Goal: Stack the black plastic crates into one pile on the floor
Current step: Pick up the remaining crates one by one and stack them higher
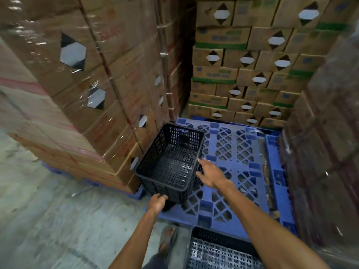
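A black perforated plastic crate (171,162) stands empty and tilted on the near left corner of a blue plastic pallet (233,164). My left hand (157,201) grips the crate's near lower corner. My right hand (209,173) reaches out beside the crate's right rim with its fingers spread, holding nothing. A second black crate (219,251) lies on the floor at the bottom edge of the view, between my arms, only partly visible.
Tall stacks of shrink-wrapped cardboard boxes (87,84) close in on the left, with more boxes (252,70) behind the pallet and wrapped goods (326,144) on the right. Grey concrete floor (48,220) spreads to the lower left. My sandalled foot (167,239) stands beside the near crate.
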A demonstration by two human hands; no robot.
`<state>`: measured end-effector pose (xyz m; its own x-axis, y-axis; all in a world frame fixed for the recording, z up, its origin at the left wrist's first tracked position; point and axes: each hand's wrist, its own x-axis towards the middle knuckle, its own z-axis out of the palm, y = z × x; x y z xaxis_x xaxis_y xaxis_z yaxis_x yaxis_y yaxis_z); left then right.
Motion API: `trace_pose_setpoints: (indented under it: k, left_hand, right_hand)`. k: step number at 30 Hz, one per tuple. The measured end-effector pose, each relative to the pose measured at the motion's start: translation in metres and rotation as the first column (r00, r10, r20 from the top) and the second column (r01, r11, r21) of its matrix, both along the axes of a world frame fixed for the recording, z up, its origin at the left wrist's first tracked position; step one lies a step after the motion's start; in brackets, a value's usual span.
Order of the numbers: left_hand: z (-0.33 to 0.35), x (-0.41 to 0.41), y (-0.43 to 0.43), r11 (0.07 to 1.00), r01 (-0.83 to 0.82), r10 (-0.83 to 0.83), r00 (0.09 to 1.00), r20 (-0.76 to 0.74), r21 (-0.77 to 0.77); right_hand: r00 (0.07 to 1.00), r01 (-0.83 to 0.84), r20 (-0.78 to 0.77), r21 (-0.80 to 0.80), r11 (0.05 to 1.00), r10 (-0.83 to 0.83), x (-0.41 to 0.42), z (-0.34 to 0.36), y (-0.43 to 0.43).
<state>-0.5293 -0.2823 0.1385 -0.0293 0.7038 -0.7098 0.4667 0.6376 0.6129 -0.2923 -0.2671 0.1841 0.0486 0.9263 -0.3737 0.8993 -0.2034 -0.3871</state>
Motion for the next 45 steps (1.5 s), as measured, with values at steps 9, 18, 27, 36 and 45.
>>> trace_pose_setpoints:
  k: [9,18,27,36,45]
  left_hand:
    - [-0.093,-0.027,0.138,0.935,-0.324,0.320,0.946,-0.048,-0.146]
    - [-0.192,-0.006,0.205,0.639,-0.704,0.747,0.664,0.035,-0.310]
    - [-0.233,0.003,0.228,0.434,-0.865,0.880,0.467,-0.089,-0.253]
    - [-0.232,0.021,0.200,0.377,-0.783,0.854,0.500,-0.141,-0.495]
    - [-0.172,-0.041,0.223,0.668,-0.722,0.729,0.683,-0.034,-0.178]
  right_hand:
    - [0.996,0.036,0.085,-0.001,0.999,-0.036,-0.001,-0.058,0.213]
    - [0.952,-0.040,0.302,-0.032,0.999,0.048,0.016,-0.177,0.381]
    - [0.924,-0.017,0.377,-0.108,0.994,0.056,0.054,-0.255,0.490]
    - [0.927,0.054,0.370,0.016,0.998,-0.056,0.086,-0.266,0.485]
    - [0.910,0.261,0.263,0.238,0.936,-0.321,0.142,-0.171,0.320]
